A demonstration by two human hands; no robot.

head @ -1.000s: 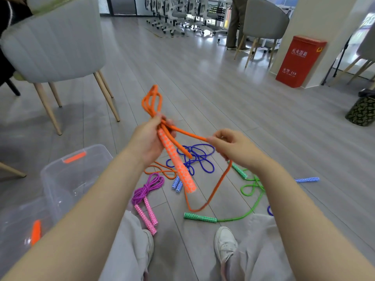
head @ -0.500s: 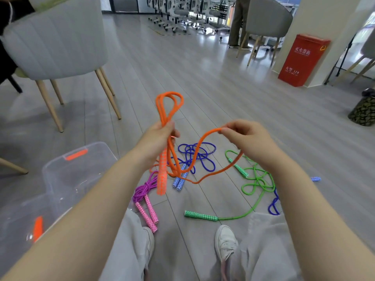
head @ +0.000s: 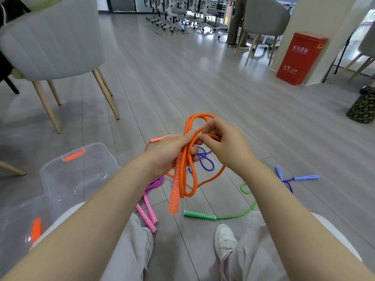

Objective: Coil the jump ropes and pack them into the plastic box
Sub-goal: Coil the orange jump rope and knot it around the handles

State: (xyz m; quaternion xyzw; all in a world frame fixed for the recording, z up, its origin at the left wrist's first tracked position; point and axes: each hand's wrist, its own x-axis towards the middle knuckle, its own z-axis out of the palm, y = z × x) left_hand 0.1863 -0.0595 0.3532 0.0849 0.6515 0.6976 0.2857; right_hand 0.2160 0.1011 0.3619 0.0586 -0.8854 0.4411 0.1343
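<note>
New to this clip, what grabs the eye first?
The orange jump rope at centre, bunched into loops that the left hand grips while the right hand pinches a strand. Below it, pink, green and blue ropes lie loose on the floor. A clear plastic box sits at lower left.

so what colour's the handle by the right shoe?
Green handle with a white diamond pattern, head view.

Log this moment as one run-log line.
stage: coiling | left hand: grips looped orange jump rope | right hand: wraps a strand around it | clear plastic box: holds no rope
</note>
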